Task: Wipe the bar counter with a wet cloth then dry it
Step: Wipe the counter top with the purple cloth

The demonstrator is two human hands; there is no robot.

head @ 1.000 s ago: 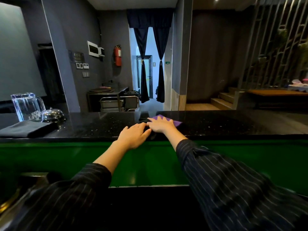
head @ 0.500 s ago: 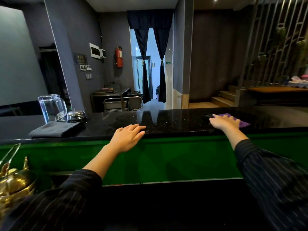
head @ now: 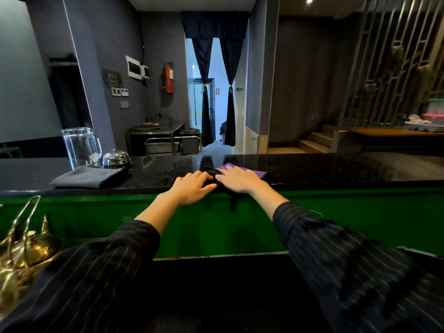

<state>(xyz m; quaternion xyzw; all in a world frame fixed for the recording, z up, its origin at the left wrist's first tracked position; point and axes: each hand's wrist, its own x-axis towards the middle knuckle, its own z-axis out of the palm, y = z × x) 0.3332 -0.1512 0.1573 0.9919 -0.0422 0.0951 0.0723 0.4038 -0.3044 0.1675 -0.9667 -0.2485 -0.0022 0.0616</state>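
On the black worktop [head: 336, 169], a glass jug [head: 80, 146] and folded grey towel [head: 89, 176] sit well left of the purple cloth [head: 258, 173], the left hand [head: 192, 189] lies flat just left of it with fingers together, and the right hand [head: 236, 180] presses on it with fingers slightly spread.

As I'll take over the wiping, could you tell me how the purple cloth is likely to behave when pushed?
Probably floppy: the purple cloth lies flat under the right hand, and dark fabric beside it droops over the edge of the bar counter. It likely slides easily, since that top looks glossy. It may bunch unless pressed flat.
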